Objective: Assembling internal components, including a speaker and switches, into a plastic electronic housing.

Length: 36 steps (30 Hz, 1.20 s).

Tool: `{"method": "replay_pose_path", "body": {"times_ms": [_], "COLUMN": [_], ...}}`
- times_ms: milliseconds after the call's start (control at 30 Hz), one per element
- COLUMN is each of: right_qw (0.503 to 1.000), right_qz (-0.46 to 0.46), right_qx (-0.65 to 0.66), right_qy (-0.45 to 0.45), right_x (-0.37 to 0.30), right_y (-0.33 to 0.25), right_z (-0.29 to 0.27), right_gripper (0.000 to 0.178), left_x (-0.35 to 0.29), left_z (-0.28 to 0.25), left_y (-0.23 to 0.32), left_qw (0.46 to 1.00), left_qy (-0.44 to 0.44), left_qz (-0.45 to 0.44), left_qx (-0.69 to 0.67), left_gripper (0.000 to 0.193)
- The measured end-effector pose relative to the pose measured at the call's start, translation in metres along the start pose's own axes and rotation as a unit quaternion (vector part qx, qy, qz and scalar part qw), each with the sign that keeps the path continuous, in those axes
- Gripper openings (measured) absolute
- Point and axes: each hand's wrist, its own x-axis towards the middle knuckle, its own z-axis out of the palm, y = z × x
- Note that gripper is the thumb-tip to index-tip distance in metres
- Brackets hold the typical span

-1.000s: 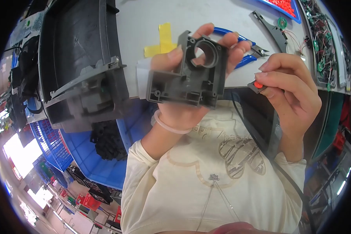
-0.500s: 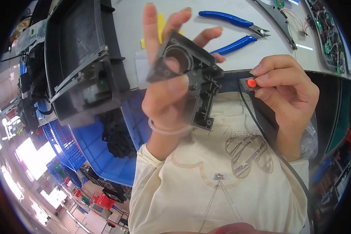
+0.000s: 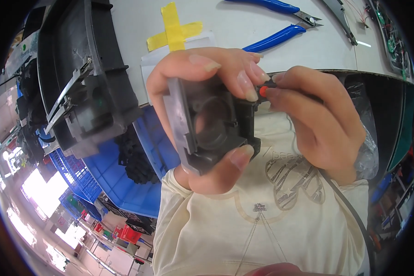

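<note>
My left hand [image 3: 202, 69] is closed round a black plastic housing [image 3: 216, 152] that has a round opening in it. The thumb presses its lower side and the fingers curl over the top. Close by on the right, my right hand [image 3: 326, 115] pinches a small dark part with a red button [image 3: 263, 91] between thumb and fingers. That part sits at the housing's right edge, by the left fingertips; whether the two touch I cannot tell. Behind my hands, blue-handled cutters [image 3: 276, 39] lie on the white table [image 3: 230, 27].
Left of my hands is a black bin [image 3: 78, 60] with metal strips on it. Below it, a blue crate [image 3: 119, 193] holds black parts [image 3: 135, 161]. Yellow tape [image 3: 174, 27] forms a cross on the table. Circuit boards with wires [image 3: 391, 41] lie at the far right.
My left hand has turned the housing over and brought its fingers down round it. My right hand has moved left with the red-button part, up to the housing.
</note>
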Motion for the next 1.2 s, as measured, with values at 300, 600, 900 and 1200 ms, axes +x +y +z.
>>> {"method": "replay_pose_path", "body": {"times_ms": [300,600,900,1200], "right_qw": [0.995,0.975,0.985,0.875], "right_qz": [-0.07,-0.175,-0.12,0.275], "right_qx": [-0.052,-0.095,0.005,0.395], "right_qy": [-0.044,-0.098,-0.123,-0.056], "right_x": [0.006,0.009,0.01,0.0], "right_y": [-0.006,-0.003,0.0,0.012], "right_z": [-0.004,-0.004,-0.006,-0.003], "right_gripper": [0.038,0.043,0.037,0.056], "left_x": [0.001,0.002,0.002,0.01], "left_z": [-0.01,-0.011,-0.014,-0.014], "left_y": [0.003,0.0,0.002,0.017], "left_qw": [0.999,0.998,0.995,0.993], "left_qy": [-0.051,-0.045,-0.077,-0.098], "left_qz": [0.007,0.015,0.028,-0.059], "left_qx": [-0.016,-0.05,-0.059,0.002], "left_gripper": [0.08,0.082,0.077,0.079]}}
